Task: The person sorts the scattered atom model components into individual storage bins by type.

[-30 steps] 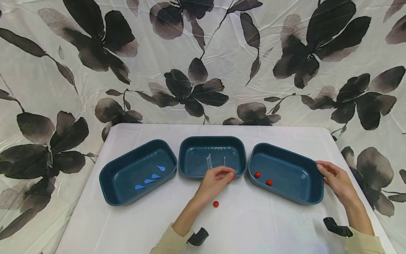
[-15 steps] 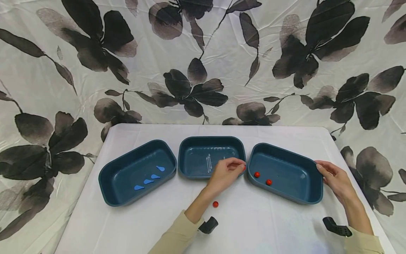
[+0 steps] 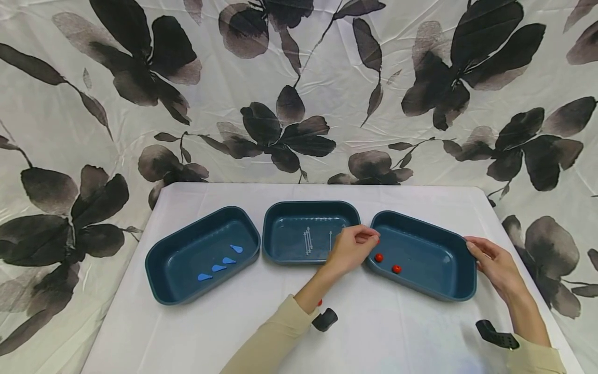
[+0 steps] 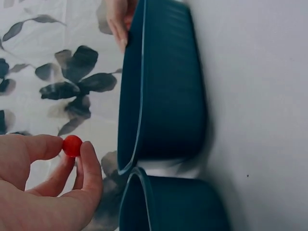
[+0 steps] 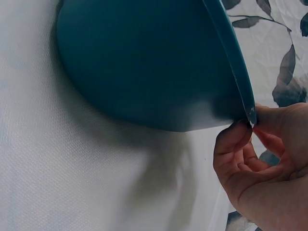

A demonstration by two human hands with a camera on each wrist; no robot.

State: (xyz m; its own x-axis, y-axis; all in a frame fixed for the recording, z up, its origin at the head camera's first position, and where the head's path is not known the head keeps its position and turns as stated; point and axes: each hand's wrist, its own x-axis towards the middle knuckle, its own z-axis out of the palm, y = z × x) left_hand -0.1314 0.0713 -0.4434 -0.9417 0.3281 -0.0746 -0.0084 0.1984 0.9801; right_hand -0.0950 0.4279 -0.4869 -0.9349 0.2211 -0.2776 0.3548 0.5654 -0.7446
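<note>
Between thumb and fingertips my left hand pinches a small red ball, held over the near left corner of the right-hand teal tray. Inside that tray lie two more red balls, one by its left wall and one a little nearer. At the tray's right end my right hand grips the rim, thumb and finger pinching it in the right wrist view. Another red ball on the table is mostly hidden behind my left wrist.
The middle teal tray holds several thin white sticks, partly behind my left hand. In the left teal tray lie several blue drop-shaped pieces. All three trays stand on a white-covered table before a floral cloth.
My left hand has carried the red ball rightward, from the middle tray's near edge to the right tray's left end. The right hand keeps its grip on the rim.
</note>
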